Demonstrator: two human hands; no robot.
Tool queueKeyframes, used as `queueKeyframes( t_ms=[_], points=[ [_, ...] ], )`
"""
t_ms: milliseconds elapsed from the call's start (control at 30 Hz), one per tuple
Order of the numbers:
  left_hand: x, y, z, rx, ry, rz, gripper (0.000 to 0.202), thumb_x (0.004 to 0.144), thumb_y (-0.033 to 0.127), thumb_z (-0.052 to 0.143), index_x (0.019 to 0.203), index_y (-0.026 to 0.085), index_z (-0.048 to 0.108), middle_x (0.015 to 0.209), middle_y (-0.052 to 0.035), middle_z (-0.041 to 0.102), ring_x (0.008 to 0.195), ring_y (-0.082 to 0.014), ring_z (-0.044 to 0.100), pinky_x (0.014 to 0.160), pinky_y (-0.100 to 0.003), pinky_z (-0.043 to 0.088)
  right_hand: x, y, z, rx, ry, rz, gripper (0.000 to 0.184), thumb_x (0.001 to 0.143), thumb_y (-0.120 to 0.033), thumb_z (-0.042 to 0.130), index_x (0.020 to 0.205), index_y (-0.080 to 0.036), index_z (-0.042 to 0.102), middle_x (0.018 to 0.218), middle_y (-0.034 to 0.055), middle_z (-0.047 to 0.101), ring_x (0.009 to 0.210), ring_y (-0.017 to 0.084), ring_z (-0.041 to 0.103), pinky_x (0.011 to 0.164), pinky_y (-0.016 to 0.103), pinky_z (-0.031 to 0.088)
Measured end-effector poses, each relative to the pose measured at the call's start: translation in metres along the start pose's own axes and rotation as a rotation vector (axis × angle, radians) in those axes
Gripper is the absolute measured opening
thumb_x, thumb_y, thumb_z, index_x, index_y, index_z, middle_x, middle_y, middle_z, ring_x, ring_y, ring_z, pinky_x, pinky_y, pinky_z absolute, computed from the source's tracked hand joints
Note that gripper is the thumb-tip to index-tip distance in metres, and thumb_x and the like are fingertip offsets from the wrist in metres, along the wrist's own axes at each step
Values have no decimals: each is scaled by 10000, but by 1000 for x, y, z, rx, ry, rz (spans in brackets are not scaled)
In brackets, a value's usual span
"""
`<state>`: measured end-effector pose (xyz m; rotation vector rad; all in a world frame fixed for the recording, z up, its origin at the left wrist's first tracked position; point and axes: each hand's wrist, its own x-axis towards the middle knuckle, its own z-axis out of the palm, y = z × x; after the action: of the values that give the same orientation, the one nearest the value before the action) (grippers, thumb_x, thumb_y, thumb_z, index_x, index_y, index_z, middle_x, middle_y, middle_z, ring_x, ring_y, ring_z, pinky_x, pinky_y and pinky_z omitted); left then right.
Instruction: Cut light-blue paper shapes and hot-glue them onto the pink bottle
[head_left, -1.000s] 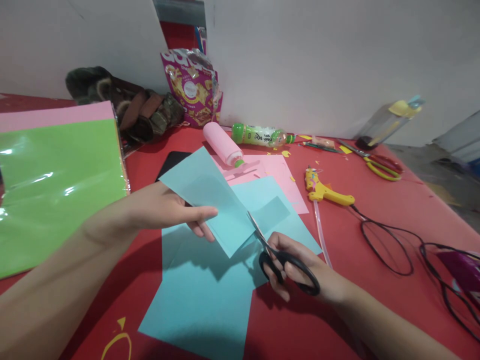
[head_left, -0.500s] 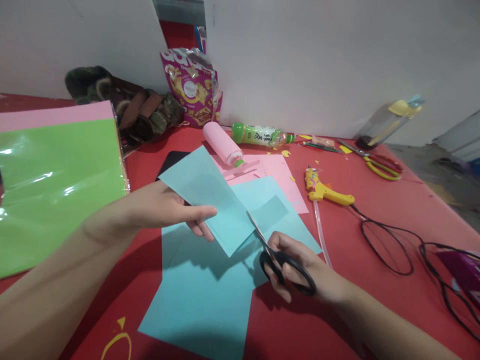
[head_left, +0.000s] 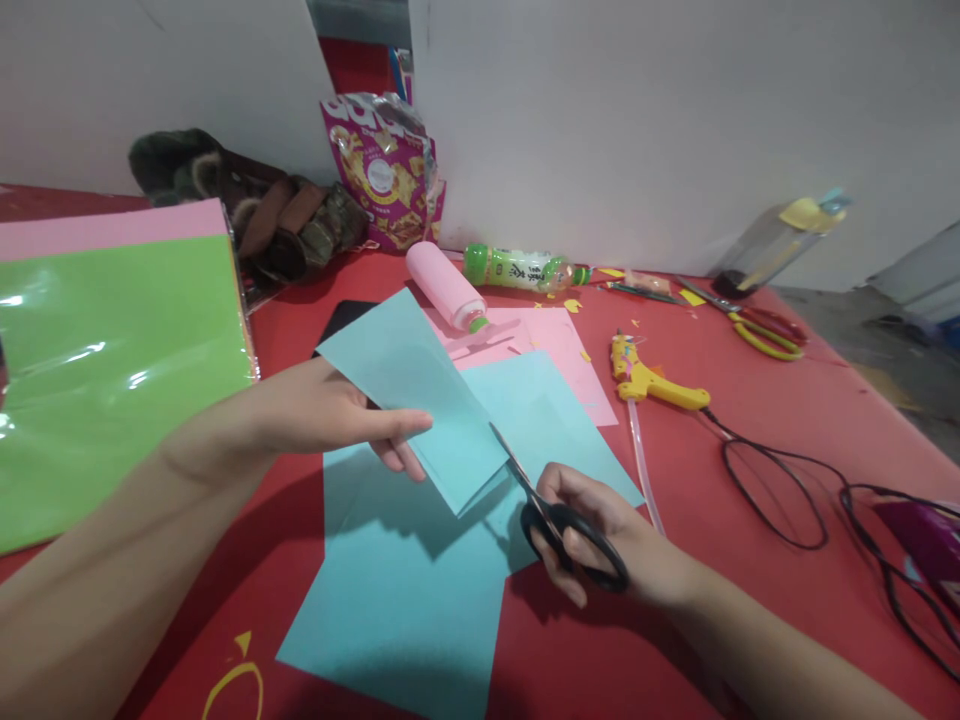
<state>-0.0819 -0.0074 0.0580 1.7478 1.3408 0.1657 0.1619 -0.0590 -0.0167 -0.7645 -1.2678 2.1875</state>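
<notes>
My left hand (head_left: 352, 415) pinches a folded light-blue sheet of paper (head_left: 405, 375), thumb on top and fingers underneath. It is raised and tilted over other blue sheets (head_left: 405, 600) lying on the table. In my right hand (head_left: 592, 520) is a pair of scissors (head_left: 559, 525) with black handles, my thumb and fingers through the loops. The blades point up and left and lie along the right edge of the held paper, near its lower corner. They look nearly closed; whether paper is between them I cannot tell.
A yellow glue gun (head_left: 656, 385) with a black cord (head_left: 780, 545) lies to the right. Behind are a pink-wrapped bottle (head_left: 446, 285), a green-labelled bottle (head_left: 525, 268), a snack bag (head_left: 382, 180) and yellow-red scissors (head_left: 761, 330). Packed coloured paper (head_left: 120, 370) is at left.
A darker rectangular patch on the blue paper right of the blades has mostly faded from view. Both hands, the held paper and the scissors have barely moved.
</notes>
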Motion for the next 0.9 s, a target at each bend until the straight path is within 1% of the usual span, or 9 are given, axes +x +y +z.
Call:
queueKeyframes(
  t_ms=[200, 333, 467, 600, 733, 900],
  points=[
    [1, -3, 0, -25, -21, 11, 276, 744, 333, 525, 578, 172, 674, 583, 37, 693, 525, -96, 622, 578, -137, 480, 1, 2, -1, 13, 4, 13, 394, 698, -468, 610, 753, -193, 334, 548, -72, 485, 360, 22, 432, 353, 138, 241],
    [2, -6, -2, -59, -15, -38, 211, 709, 271, 557, 544, 205, 670, 509, 53, 667, 529, -100, 624, 606, -145, 481, 1, 2, -1, 11, 8, 20, 396, 690, -463, 619, 749, -192, 336, 538, -73, 493, 350, 20, 429, 343, 134, 233],
    [4, -8, -2, -112, -46, -55, 179, 685, 245, 580, 531, 216, 666, 482, 52, 653, 530, -110, 624, 596, -153, 483, 1, 2, 0, 35, 14, 38, 409, 674, -458, 636, 745, -195, 331, 536, -77, 491, 349, 20, 436, 332, 125, 223],
    [3, -5, -2, -120, -55, -35, 210, 708, 240, 568, 524, 210, 665, 487, 67, 653, 521, -90, 621, 577, -129, 477, 0, 2, 0, 47, 9, 39, 400, 679, -431, 646, 735, -195, 328, 525, -87, 473, 353, 18, 450, 334, 112, 230],
    [2, -2, -2, -128, -37, -41, 237, 721, 280, 568, 520, 200, 662, 486, 74, 654, 506, -73, 616, 548, -111, 473, 0, 1, 0, 59, 12, 42, 399, 671, -405, 663, 723, -197, 327, 506, -104, 439, 347, 20, 453, 335, 111, 245],
    [1, -4, -3, -123, -36, -19, 231, 715, 286, 577, 521, 192, 662, 489, 74, 656, 495, -65, 610, 541, -106, 474, 2, 2, 0, 86, 5, 49, 400, 666, -396, 670, 720, -197, 327, 495, -116, 418, 338, 19, 451, 330, 110, 261]
  ],
)
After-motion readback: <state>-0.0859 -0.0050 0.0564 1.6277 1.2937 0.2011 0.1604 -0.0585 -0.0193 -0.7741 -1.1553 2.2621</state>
